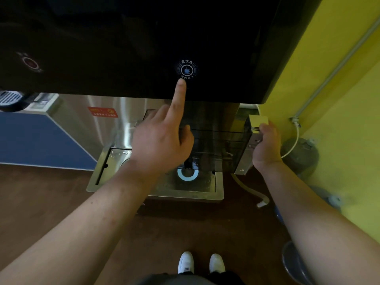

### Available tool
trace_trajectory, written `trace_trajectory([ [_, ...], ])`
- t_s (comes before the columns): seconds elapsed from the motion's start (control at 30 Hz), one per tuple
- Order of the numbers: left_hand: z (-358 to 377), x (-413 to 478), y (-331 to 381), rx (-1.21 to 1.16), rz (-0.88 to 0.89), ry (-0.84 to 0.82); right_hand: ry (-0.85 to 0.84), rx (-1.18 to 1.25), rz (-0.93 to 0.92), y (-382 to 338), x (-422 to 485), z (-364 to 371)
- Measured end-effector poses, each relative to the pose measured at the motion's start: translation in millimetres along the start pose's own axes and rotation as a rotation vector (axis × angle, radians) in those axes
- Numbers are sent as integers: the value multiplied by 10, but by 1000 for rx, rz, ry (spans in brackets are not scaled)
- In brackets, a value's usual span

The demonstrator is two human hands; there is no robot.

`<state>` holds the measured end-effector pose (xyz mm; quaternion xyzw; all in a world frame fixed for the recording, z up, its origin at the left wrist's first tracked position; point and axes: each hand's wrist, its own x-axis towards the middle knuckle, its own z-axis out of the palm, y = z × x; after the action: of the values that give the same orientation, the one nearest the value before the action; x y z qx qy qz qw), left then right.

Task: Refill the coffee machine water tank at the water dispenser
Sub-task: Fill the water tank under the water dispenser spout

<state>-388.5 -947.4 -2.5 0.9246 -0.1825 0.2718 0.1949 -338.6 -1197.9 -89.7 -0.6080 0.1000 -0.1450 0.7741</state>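
The water dispenser has a black glass front and a steel body below. My left hand points with its index finger; the fingertip touches the panel just under the lit round cup button. My right hand grips the right end of the dark see-through water tank, held level in the dispensing bay. A glowing blue ring shows on the steel drip tray under the tank. Whether water is flowing cannot be told.
A yellow wall with a grey pipe stands close on the right. A white hose, a grey can and bottles lie on the floor at right. A dim red button sits at the panel's left. Brown floor and my white shoes lie below.
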Motion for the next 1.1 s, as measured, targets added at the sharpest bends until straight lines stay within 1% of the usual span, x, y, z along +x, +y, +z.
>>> trace_trajectory([
  [0.1, 26, 42, 1, 31, -17, -5, -1, -7, 0, 20, -18, 27],
  [0.2, 39, 127, -11, 83, -19, 33, 16, -22, 5, 35, -27, 69],
  [0.3, 60, 152, -17, 98, -12, 26, 25, 6, 12, 52, -28, 114],
  [0.37, 57, 144, -43, 40, 13, 53, 11, 23, 11, 49, -22, 129],
  [0.43, 53, 79, -143, -80, -7, 148, 9, 10, 14, 52, 2, 130],
  [0.47, 61, 10, -227, -137, -60, 210, 17, 7, 16, 61, 16, 129],
  [0.5, 75, -71, -327, -190, -157, 264, 31, 5, 16, 66, 29, 129],
  [0.57, 147, -224, -523, -330, -466, 337, 64, -23, -4, 80, 52, 114],
  [0.63, 215, -332, -625, -514, -789, 359, 60, -53, -21, 81, 59, 97],
  [0.67, 226, -348, -634, -621, -904, 362, 50, -58, -27, 79, 58, 94],
  [0.7, 232, -347, -642, -710, -979, 351, 41, -59, -32, 76, 56, 92],
  [0.73, 239, -327, -652, -762, -1014, 299, 36, -60, -36, 75, 57, 88],
  [0.8, 249, -244, -654, -863, -1056, 126, 38, -68, -39, 77, 59, 87],
  [0.87, 276, -158, -675, -1019, -1121, 41, 36, -77, -31, 84, 68, 82],
  [0.93, 307, -102, -701, -1106, -1136, 36, 36, -82, -31, 91, 75, 71],
  [1.1, 328, -53, -778, -1122, -1129, 35, 55, -69, -22, 107, 100, 102],
])
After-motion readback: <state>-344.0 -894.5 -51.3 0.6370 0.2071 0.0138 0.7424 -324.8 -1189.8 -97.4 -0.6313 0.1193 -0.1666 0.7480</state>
